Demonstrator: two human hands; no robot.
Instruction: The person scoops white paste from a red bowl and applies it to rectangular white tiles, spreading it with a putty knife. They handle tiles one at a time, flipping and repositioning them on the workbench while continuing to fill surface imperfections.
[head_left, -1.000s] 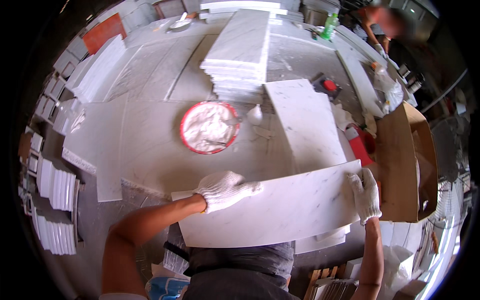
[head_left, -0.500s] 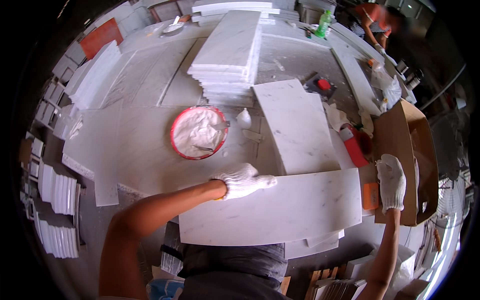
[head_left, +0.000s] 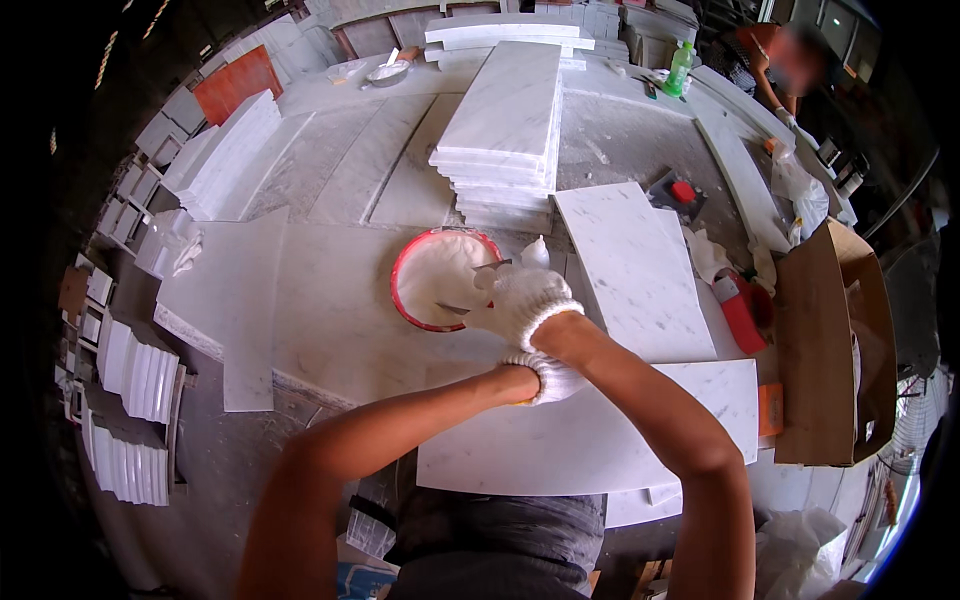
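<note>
My right hand [head_left: 532, 303], in a white knit glove, reaches across over the right rim of a red round tub [head_left: 397, 290] of white paste [head_left: 440, 270]. Two metal-bladed tools lie in the paste: one blade [head_left: 492, 265] beside the rim, another blade [head_left: 453, 308] lower down by my fingertips. The fingertips are blurred, so whether they grip a tool is unclear. My gloved left hand [head_left: 556, 380] rests at the far edge of a white grey-veined stone slab [head_left: 540, 440]; the right forearm crosses over it and hides its fingers. A small white bottle [head_left: 537, 252] stands just beyond my right hand.
A second slab [head_left: 640, 270] lies beyond the near one. Behind stands a tall stack of slabs [head_left: 500, 110]. At right are a cardboard box [head_left: 810, 350], a red tape dispenser-like object [head_left: 742, 312] and an orange box [head_left: 770, 408]. A co-worker [head_left: 760, 60] bends at far right.
My right hand has swung from beside the cardboard box leftward to the tub. My left hand stays on the slab, now partly covered by the right arm. The view has shifted slightly.
</note>
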